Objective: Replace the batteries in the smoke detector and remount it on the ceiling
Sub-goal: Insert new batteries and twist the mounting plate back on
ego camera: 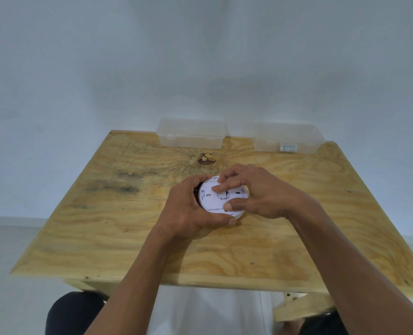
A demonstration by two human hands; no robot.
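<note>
Now smoke det. [212, 201] btwn both hands' grip.

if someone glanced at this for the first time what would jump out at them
First, the round white plastic smoke detector at the middle of the worn plywood table, gripped by both hands: the left hand cups its left edge while the right hand presses fingers on its back. Next, two clear plastic lidded boxes side by side along the table's far edge, against the pale wall.

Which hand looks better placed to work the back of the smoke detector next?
Right hand: its fingertips already rest on the smoke detector back, while the left hand grips its rim.
</note>
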